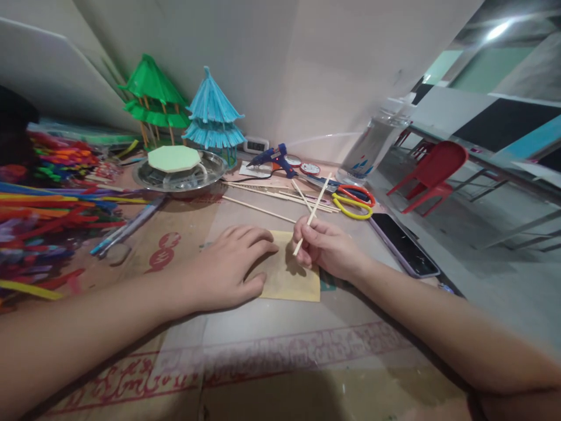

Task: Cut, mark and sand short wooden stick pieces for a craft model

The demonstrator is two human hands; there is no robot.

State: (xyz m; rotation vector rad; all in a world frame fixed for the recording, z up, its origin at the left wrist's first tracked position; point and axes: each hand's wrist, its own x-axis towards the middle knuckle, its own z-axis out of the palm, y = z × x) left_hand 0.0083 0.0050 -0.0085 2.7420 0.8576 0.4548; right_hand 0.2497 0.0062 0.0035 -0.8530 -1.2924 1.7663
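Note:
Between the thumb and fingers of my right hand point(331, 245) is a thin wooden stick point(318, 202), tilted up and away to the right. My left hand point(232, 266) lies flat, fingers spread, over the left part of a yellow sheet of paper point(289, 283). The right hand hovers above the sheet's right side and casts a shadow there. Just beyond both hands, several more wooden sticks point(258, 209) lie loose on the table. One of them point(300, 193) crosses behind the held stick.
Behind stand a blue glue gun point(274, 158), scissors point(353, 202), a water jug point(372, 146) and a metal plate point(144, 178). Green point(153, 88) and blue point(214, 111) model pavilions are at the back. Pipe cleaners point(52, 216) crowd the left; a phone point(405, 242) lies right.

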